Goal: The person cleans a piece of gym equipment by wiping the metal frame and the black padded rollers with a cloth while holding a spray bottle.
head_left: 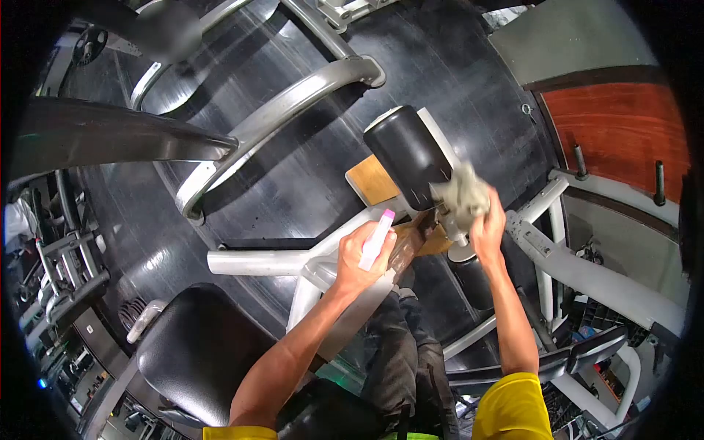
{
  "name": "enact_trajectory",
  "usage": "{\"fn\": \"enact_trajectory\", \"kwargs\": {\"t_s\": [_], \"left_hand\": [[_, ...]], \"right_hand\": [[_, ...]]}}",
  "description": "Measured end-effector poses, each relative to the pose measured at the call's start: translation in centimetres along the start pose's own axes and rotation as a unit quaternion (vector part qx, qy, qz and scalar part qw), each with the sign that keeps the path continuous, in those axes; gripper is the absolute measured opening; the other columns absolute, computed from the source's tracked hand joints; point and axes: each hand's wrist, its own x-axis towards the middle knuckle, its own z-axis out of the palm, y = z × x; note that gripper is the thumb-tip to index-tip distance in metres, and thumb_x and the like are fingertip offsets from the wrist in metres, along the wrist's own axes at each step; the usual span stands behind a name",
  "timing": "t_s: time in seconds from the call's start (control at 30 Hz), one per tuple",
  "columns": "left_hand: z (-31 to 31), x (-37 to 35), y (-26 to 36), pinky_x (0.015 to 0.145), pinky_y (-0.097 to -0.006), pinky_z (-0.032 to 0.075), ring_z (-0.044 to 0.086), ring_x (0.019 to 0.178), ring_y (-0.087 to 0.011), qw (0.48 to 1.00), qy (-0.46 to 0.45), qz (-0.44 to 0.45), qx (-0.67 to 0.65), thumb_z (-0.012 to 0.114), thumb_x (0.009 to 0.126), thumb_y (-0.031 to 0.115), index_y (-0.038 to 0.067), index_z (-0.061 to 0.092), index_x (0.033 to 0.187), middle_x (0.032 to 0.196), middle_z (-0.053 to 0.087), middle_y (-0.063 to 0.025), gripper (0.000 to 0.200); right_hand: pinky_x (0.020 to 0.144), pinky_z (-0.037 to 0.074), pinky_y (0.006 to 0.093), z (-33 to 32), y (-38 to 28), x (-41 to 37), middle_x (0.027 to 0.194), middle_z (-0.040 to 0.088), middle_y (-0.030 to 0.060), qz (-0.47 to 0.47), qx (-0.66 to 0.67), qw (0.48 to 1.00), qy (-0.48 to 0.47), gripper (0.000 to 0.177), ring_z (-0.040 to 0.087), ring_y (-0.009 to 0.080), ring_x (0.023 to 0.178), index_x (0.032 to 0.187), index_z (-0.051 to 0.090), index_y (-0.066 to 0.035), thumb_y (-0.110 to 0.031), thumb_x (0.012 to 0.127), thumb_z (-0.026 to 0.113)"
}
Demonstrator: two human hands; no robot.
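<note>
My left hand (361, 257) is closed around a slim white object with a pink tip (377, 238), its lower part hidden by my fingers and palm. It is held above the grey metal frame of an exercise machine (317, 270). In my right hand (488, 229) is a bunched, pale grey-beige cloth (466, 196), smeared by motion. The cloth overlaps the lower right end of a black padded roller (409, 155). A second black roller (471, 282) sits below my right wrist.
A black padded seat (198, 352) is at lower left. Curved silver tubing (293, 99) rises from the black floor (271, 209). A wooden-topped plate (372, 181) is beside the roller. Grey machine beams (594, 275) are on the right, near a reddish wooden panel (616, 132).
</note>
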Motion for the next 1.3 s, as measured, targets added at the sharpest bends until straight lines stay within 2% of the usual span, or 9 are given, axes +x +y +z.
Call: {"fn": "enact_trajectory", "kwargs": {"t_s": [0.13, 0.27, 0.53, 0.7, 0.77, 0.83, 0.97, 1.1, 1.3], "left_hand": [[-0.1, 0.0, 0.0, 0.05, -0.0259, 0.046, 0.058, 0.054, -0.0079, 1.0, -0.001, -0.002, 0.007, 0.068, 0.092, 0.011, 0.001, 0.065, 0.092, 0.066, 0.062, -0.0033, 0.01], [-0.2, 0.0, 0.0, 0.049, -0.026, 0.046, 0.058, 0.053, -0.0082, 0.999, -0.001, -0.04, -0.013, 0.067, 0.092, 0.011, 0.001, 0.065, 0.093, 0.066, 0.062, -0.0034, 0.01], [0.0, 0.0, -0.3, 0.05, -0.0265, 0.047, 0.058, 0.053, -0.0087, 1.0, -0.002, -0.009, 0.001, 0.067, 0.093, 0.012, 0.001, 0.065, 0.093, 0.066, 0.063, -0.0034, 0.011], [0.0, -0.1, 0.0, 0.049, -0.0258, 0.046, 0.057, 0.051, -0.0075, 1.0, -0.013, -0.017, 0.005, 0.066, 0.093, 0.011, 0.001, 0.065, 0.094, 0.064, 0.061, -0.0026, 0.01], [0.0, -0.1, -0.3, 0.049, -0.0255, 0.046, 0.057, 0.051, -0.0073, 1.0, -0.008, -0.019, 0.001, 0.066, 0.093, 0.01, 0.001, 0.065, 0.093, 0.063, 0.061, -0.0024, 0.009], [-0.1, -0.1, -0.1, 0.049, -0.0254, 0.046, 0.057, 0.051, -0.0073, 1.0, -0.018, -0.024, -0.002, 0.066, 0.093, 0.01, 0.0, 0.065, 0.093, 0.064, 0.061, -0.0026, 0.009], [-0.2, -0.2, -0.6, 0.049, -0.0256, 0.046, 0.058, 0.053, -0.0077, 1.0, -0.017, -0.023, -0.008, 0.066, 0.093, 0.01, 0.0, 0.065, 0.095, 0.066, 0.062, -0.0028, 0.01], [-0.6, -0.2, 0.3, 0.051, -0.0258, 0.047, 0.059, 0.055, -0.0086, 0.997, -0.037, -0.061, 0.015, 0.066, 0.093, 0.011, -0.001, 0.065, 0.097, 0.07, 0.064, -0.0037, 0.012], [-0.3, -0.2, -0.5, 0.051, -0.0259, 0.047, 0.059, 0.055, -0.0085, 0.999, -0.022, -0.018, 0.021, 0.066, 0.093, 0.012, 0.0, 0.065, 0.096, 0.068, 0.062, -0.0028, 0.012]], "right_hand": [[0.112, 0.036, 0.0426, 6.0, -5.7, 10.3, 0.147, 0.047, 0.0203, -0.185, -0.042, 0.981, 0.031, 0.07, 0.045, 0.0366, 0.135, 0.136, 0.056, -0.011, 0.009, 0.071, 0.043], [0.11, 0.041, 0.0447, 13.1, -4.8, 13.9, 0.143, 0.051, 0.0146, -0.139, -0.173, 0.974, -0.054, 0.054, 0.049, 0.0375, 0.13, 0.133, 0.059, -0.017, 0.004, 0.084, 0.049], [0.106, 0.046, 0.0394, 3.3, -2.5, 1.6, 0.145, 0.051, 0.007, -0.099, -0.226, 0.961, -0.127, 0.067, 0.05, 0.0313, 0.13, 0.132, 0.06, -0.02, 0.012, 0.074, 0.051], [0.097, 0.05, 0.042, -2.8, 1.2, -4.1, 0.118, 0.063, 0.0238, 0.05, -0.098, 0.981, -0.16, 0.048, 0.062, 0.0398, 0.112, 0.123, 0.058, 0.0, 0.011, 0.079, 0.042], [0.099, 0.049, 0.04, -2.2, 1.7, -2.4, 0.12, 0.064, 0.023, 0.073, -0.053, 0.995, -0.046, 0.049, 0.062, 0.0397, 0.114, 0.126, 0.058, -0.001, 0.008, 0.081, 0.039], [0.103, 0.045, 0.0405, -0.1, -0.5, 2.1, 0.121, 0.064, 0.0222, 0.04, 0.028, 0.998, 0.035, 0.053, 0.06, 0.0396, 0.118, 0.13, 0.057, -0.002, 0.006, 0.082, 0.037], [0.112, 0.038, 0.0422, 8.4, -3.1, 12.3, 0.142, 0.052, 0.0215, -0.193, -0.033, 0.98, 0.024, 0.064, 0.049, 0.039, 0.131, 0.135, 0.057, -0.013, 0.008, 0.076, 0.044], [0.109, 0.042, 0.0407, 11.1, -4.8, 11.1, 0.141, 0.054, 0.0139, -0.131, -0.115, 0.985, -0.013, 0.055, 0.05, 0.0331, 0.13, 0.13, 0.061, -0.015, 0.009, 0.082, 0.046], [0.101, 0.048, 0.0416, 1.5, 0.2, 0.1, 0.129, 0.063, 0.0131, -0.105, -0.156, 0.978, -0.09, 0.054, 0.058, 0.0336, 0.121, 0.125, 0.063, -0.013, 0.01, 0.079, 0.047]]}}
